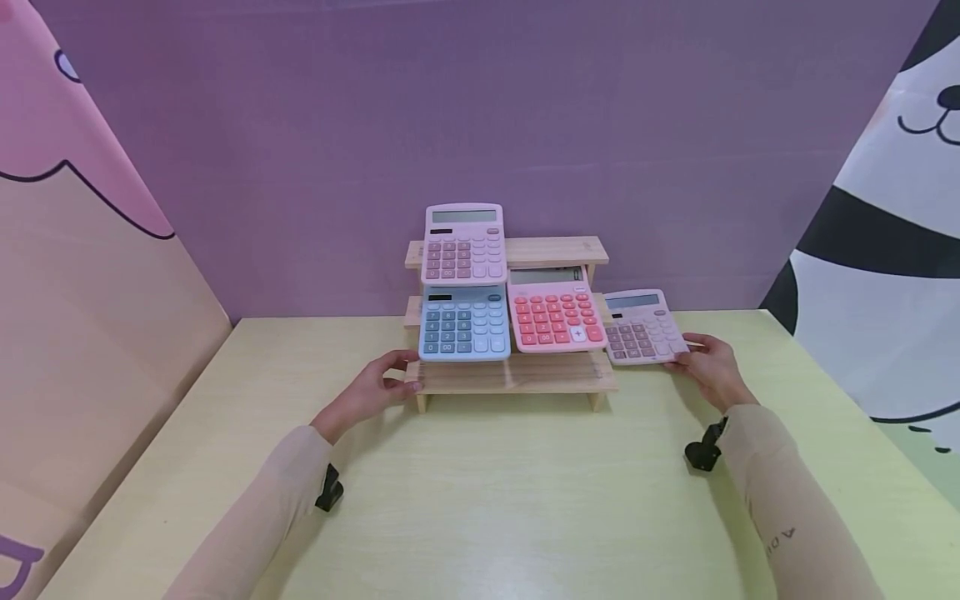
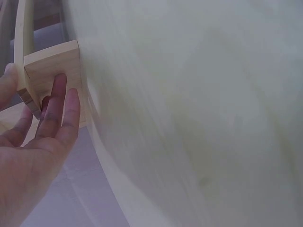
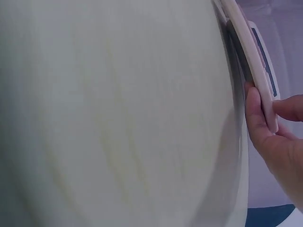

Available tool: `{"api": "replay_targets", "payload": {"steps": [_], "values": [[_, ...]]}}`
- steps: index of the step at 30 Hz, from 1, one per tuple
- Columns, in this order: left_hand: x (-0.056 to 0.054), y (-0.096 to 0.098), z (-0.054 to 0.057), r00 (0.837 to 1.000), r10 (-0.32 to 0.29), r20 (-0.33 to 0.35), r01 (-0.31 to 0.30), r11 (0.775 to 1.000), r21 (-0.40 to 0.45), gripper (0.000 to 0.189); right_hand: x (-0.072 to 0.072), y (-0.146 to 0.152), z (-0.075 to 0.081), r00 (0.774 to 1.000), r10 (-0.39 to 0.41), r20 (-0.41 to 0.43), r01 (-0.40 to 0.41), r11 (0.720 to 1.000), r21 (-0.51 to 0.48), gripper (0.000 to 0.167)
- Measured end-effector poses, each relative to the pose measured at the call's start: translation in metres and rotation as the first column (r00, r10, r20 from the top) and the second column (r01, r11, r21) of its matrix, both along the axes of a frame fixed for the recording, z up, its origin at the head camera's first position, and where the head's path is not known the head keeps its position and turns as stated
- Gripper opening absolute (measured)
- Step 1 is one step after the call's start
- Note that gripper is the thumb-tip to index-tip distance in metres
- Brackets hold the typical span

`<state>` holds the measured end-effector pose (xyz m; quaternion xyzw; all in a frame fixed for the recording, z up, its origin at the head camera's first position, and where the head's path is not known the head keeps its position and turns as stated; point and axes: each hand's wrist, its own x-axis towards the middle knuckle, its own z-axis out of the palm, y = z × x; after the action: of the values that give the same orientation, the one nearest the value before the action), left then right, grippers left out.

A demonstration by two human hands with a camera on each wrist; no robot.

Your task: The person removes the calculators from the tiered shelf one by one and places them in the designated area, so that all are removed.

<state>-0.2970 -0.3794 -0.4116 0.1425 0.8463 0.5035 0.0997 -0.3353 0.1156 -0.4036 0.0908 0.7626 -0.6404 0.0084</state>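
Note:
A stepped wooden display stand (image 1: 517,382) stands toward the back of the table. My left hand (image 1: 367,393) grips the left end of its lowest board (image 2: 29,101); in the left wrist view the thumb lies above and the fingers reach beneath. With my right hand (image 1: 714,371) I pinch the lower right corner of a pale lilac calculator (image 1: 643,332), thumb on its face and fingers behind. That calculator leans back just right of the stand. Another lilac calculator (image 1: 465,246) stands at the top left tier. Below it is a blue calculator (image 1: 465,327), beside a pink calculator (image 1: 557,312) tilted slightly.
The pale wood-grain table (image 1: 510,492) spreads out in front of the stand. A purple backdrop (image 1: 517,117) rises behind it. Printed panels flank both sides, the right one with a panda figure (image 1: 892,217). Each sleeve carries a black wrist device (image 1: 705,450).

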Motion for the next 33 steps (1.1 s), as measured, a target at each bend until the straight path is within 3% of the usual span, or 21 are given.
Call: {"api": "replay_targets", "payload": {"steps": [11,18,25,33], "values": [[0.000,0.001,0.000,1.000,0.008,-0.008,-0.008,1.000,0.007,0.056,-0.007,0.008,-0.004,0.997,0.070,0.038,-0.073,0.993,0.091,0.065],[-0.001,-0.001,0.000,0.999,-0.025,-0.043,0.026,1.000,0.016,0.055,-0.008,0.013,-0.007,0.992,0.118,0.034,-0.123,0.965,0.231,0.068],[0.006,0.002,0.008,0.996,-0.046,-0.072,0.047,0.999,0.010,0.054,-0.010,0.015,-0.006,0.987,0.148,0.065,-0.161,0.945,0.285,0.066],[-0.001,0.000,-0.002,0.998,-0.008,-0.066,0.007,1.000,-0.019,0.054,-0.016,0.020,-0.007,0.978,0.178,0.104,-0.203,0.922,0.331,0.065]]}}
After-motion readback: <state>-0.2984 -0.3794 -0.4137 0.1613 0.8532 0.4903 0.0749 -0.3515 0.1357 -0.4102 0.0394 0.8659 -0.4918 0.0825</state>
